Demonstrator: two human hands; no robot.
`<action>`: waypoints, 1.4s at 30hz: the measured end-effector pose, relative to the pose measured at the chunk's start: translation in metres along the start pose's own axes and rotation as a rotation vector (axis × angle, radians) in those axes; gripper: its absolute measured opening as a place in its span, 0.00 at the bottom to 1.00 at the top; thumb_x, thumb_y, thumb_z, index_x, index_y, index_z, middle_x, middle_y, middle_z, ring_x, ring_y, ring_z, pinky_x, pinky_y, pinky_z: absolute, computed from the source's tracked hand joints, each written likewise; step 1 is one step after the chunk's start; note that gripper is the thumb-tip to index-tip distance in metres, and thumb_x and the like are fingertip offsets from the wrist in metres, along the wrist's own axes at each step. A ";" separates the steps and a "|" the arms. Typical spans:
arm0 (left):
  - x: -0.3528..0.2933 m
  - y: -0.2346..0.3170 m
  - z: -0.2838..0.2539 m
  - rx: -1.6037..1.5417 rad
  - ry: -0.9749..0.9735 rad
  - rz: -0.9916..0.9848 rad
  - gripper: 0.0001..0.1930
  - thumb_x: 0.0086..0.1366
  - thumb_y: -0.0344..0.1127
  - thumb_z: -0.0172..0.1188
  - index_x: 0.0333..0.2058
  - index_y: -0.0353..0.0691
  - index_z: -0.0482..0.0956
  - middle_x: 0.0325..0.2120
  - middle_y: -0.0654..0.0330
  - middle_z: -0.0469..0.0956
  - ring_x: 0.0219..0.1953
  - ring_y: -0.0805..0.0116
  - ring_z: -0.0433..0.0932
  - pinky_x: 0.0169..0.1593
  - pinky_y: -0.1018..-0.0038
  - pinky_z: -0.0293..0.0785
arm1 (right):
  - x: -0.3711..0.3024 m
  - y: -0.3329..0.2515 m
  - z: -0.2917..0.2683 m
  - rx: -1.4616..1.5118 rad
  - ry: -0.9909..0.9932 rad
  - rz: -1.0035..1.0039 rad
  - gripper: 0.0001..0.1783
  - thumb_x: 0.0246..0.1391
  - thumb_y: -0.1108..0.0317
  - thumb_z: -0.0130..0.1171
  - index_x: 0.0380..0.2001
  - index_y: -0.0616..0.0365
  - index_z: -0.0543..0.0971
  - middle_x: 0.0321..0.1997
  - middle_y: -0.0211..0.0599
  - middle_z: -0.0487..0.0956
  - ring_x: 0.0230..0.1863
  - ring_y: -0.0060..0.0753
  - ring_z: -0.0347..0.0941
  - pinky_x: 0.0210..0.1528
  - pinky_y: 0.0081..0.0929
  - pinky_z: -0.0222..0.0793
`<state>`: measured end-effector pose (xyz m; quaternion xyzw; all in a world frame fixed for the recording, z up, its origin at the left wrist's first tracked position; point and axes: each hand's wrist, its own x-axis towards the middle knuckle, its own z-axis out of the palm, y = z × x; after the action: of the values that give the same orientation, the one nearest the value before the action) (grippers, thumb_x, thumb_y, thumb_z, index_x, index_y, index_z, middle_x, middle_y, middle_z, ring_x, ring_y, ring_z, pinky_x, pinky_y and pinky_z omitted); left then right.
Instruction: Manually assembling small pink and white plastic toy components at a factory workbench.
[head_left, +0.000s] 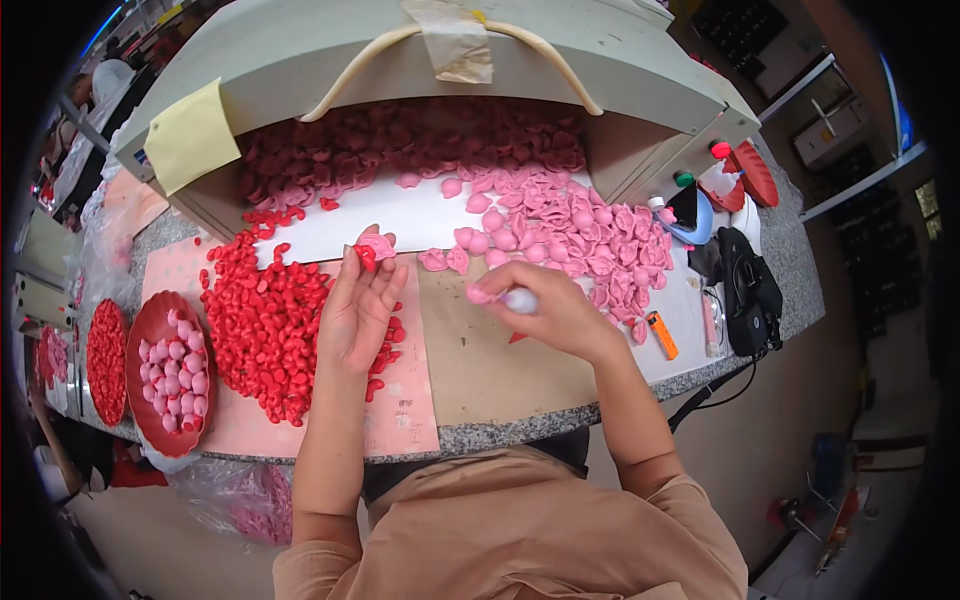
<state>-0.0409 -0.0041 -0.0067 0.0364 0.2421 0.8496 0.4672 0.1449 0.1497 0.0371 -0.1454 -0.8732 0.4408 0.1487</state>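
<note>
My left hand [358,312] is turned palm up, and its fingertips hold a small red piece [365,258] against a pink petal-like piece [378,244]. To the right, my right hand [556,318] is closed round a small white rounded object [521,301], perhaps a bottle. A small pink piece [480,295] shows at its thumb and fingertips. Beneath my left hand spreads a heap of small red pieces [270,335]. Beyond my right hand lies a pile of pink shell-like and round pieces [590,240].
A red oval tray [142,415] holds pink balls at left, beside a basket of red pieces [107,360]. A grey hood-like box [540,70] arches over the far side. An orange lighter [661,335] and black pouch [750,290] lie right. The granite edge [520,430] runs nearest me.
</note>
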 end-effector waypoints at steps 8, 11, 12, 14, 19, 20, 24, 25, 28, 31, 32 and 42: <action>0.002 0.003 -0.006 -0.030 -0.048 0.010 0.22 0.66 0.44 0.50 0.53 0.36 0.66 0.41 0.60 0.74 0.39 0.74 0.73 0.49 0.71 0.73 | 0.034 0.001 0.033 -0.188 -0.532 0.169 0.20 0.51 0.52 0.58 0.40 0.56 0.75 0.28 0.41 0.77 0.30 0.34 0.74 0.36 0.27 0.69; 0.001 0.004 0.001 -0.041 -0.037 -0.016 0.21 0.66 0.43 0.50 0.52 0.38 0.67 0.39 0.60 0.75 0.38 0.73 0.74 0.49 0.68 0.73 | 0.028 0.010 0.035 -0.121 -0.349 0.251 0.17 0.49 0.58 0.61 0.39 0.57 0.76 0.30 0.38 0.77 0.32 0.33 0.74 0.38 0.28 0.69; 0.002 0.006 0.002 -0.055 -0.030 0.000 0.21 0.66 0.43 0.50 0.52 0.38 0.67 0.39 0.60 0.75 0.38 0.73 0.74 0.49 0.68 0.73 | 0.027 0.018 0.037 -0.100 -0.189 0.142 0.16 0.48 0.61 0.63 0.38 0.57 0.76 0.32 0.37 0.77 0.34 0.32 0.74 0.39 0.27 0.69; 0.002 0.007 -0.001 -0.054 -0.041 -0.011 0.20 0.66 0.43 0.51 0.51 0.38 0.68 0.39 0.59 0.75 0.37 0.73 0.74 0.48 0.69 0.73 | 0.027 0.012 0.044 -0.132 -0.147 0.050 0.15 0.46 0.64 0.64 0.37 0.57 0.77 0.34 0.37 0.77 0.35 0.32 0.73 0.40 0.27 0.68; 0.003 0.012 -0.010 -0.086 0.032 0.052 0.18 0.65 0.44 0.52 0.49 0.39 0.70 0.38 0.59 0.76 0.36 0.73 0.74 0.47 0.70 0.74 | 0.024 0.000 0.068 -0.169 -0.195 -0.024 0.15 0.43 0.71 0.64 0.38 0.58 0.77 0.36 0.37 0.72 0.39 0.38 0.71 0.40 0.28 0.67; 0.003 0.013 -0.011 -0.099 0.048 0.068 0.17 0.65 0.44 0.52 0.47 0.40 0.70 0.37 0.60 0.76 0.36 0.73 0.74 0.47 0.70 0.74 | 0.021 -0.003 0.068 -0.171 -0.199 -0.032 0.15 0.43 0.71 0.64 0.38 0.58 0.77 0.36 0.37 0.72 0.39 0.38 0.71 0.40 0.28 0.67; 0.002 0.007 -0.002 -0.068 0.058 0.038 0.16 0.65 0.45 0.51 0.45 0.41 0.71 0.35 0.61 0.76 0.36 0.73 0.74 0.46 0.71 0.74 | 0.009 -0.002 0.066 -0.200 -0.152 -0.050 0.20 0.41 0.75 0.63 0.42 0.57 0.76 0.36 0.38 0.71 0.39 0.38 0.71 0.41 0.28 0.67; 0.001 0.004 -0.003 -0.051 0.064 0.020 0.16 0.65 0.45 0.51 0.46 0.41 0.71 0.36 0.61 0.76 0.36 0.74 0.74 0.46 0.71 0.74 | 0.007 -0.001 0.067 -0.189 -0.155 -0.067 0.22 0.39 0.77 0.63 0.43 0.57 0.75 0.36 0.38 0.71 0.39 0.38 0.71 0.41 0.29 0.67; -0.001 0.001 -0.001 -0.012 0.053 -0.019 0.18 0.66 0.45 0.50 0.48 0.40 0.70 0.36 0.62 0.75 0.36 0.74 0.73 0.45 0.71 0.74 | 0.007 0.001 0.067 -0.194 -0.149 -0.112 0.23 0.38 0.78 0.63 0.43 0.58 0.75 0.37 0.37 0.71 0.40 0.39 0.71 0.41 0.29 0.68; -0.002 -0.003 -0.001 0.016 0.052 -0.052 0.19 0.66 0.46 0.49 0.49 0.40 0.70 0.37 0.63 0.75 0.36 0.75 0.73 0.45 0.71 0.74 | 0.010 0.001 0.061 -0.143 -0.113 -0.126 0.23 0.37 0.78 0.63 0.42 0.58 0.74 0.38 0.37 0.71 0.41 0.38 0.71 0.42 0.29 0.68; -0.001 -0.004 -0.001 0.023 0.048 -0.060 0.19 0.66 0.46 0.49 0.49 0.40 0.70 0.37 0.63 0.75 0.36 0.75 0.73 0.45 0.71 0.74 | 0.010 0.000 0.059 -0.108 -0.079 -0.130 0.22 0.37 0.78 0.63 0.41 0.58 0.74 0.39 0.37 0.72 0.42 0.38 0.71 0.43 0.29 0.68; -0.003 -0.008 0.005 0.095 -0.031 -0.067 0.22 0.68 0.47 0.46 0.54 0.40 0.65 0.38 0.60 0.76 0.34 0.75 0.73 0.42 0.72 0.75 | 0.012 0.010 0.050 -0.060 -0.123 -0.092 0.20 0.41 0.76 0.63 0.41 0.58 0.75 0.40 0.35 0.73 0.43 0.34 0.71 0.44 0.27 0.68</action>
<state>-0.0317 -0.0013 -0.0050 0.0636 0.2759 0.8204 0.4967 0.1161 0.1238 0.0017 -0.0824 -0.8991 0.4154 0.1106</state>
